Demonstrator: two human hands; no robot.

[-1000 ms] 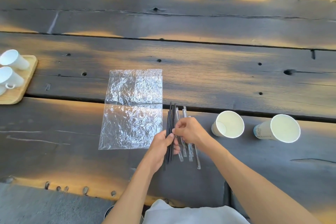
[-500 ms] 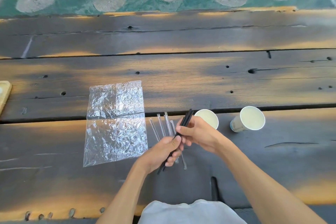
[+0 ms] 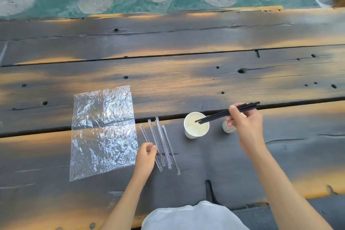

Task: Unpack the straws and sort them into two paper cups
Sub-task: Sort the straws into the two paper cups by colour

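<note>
Black straws (image 3: 228,112) bunched in my right hand (image 3: 244,127), pinched near upper ends, lower tips already over mouth of near paper cup (image 3: 196,126). 2nd paper cup (image 3: 227,128) mostly hidden behind that hand. My left hand (image 3: 146,157) loosely curled, grasping nothing, beside 4 clear straws (image 3: 160,145) lying on table (image 3: 242,80) next to plastic bag (image 3: 102,132) (flat, unpacked). Straws look light, stiff, slick; bundle likely fans out, so I grip mid-length, firmly.
</note>
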